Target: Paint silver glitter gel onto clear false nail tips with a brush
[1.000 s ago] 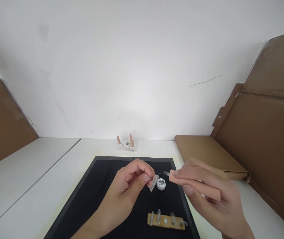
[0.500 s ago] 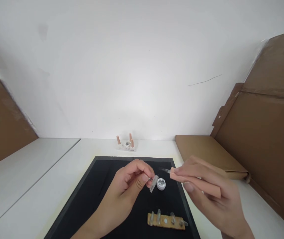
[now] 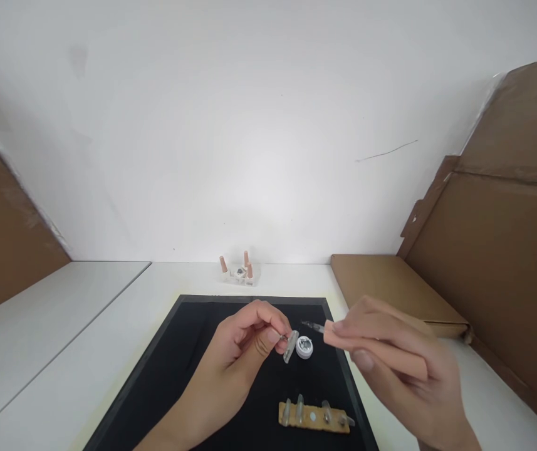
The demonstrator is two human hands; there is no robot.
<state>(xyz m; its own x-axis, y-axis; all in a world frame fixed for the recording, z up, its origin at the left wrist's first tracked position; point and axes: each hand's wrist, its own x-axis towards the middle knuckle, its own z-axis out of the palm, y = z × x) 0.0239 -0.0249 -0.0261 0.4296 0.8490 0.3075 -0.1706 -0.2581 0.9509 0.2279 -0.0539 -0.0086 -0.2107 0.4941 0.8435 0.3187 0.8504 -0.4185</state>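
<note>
Right hand [image 3: 390, 363] has dipped slightly, gripping brush [image 3: 312, 326], bristles blurred; left hand [image 3: 244, 354] pinches nail tip [image 3: 290, 346].

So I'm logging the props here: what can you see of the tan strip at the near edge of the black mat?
The tan strip looks like flat cardboard or cork and lies near the front right of the black mat. Four or five clear nail tips stand along it, with a pale round dot at its middle. Neither hand touches it.

No text – nothing readable
</note>
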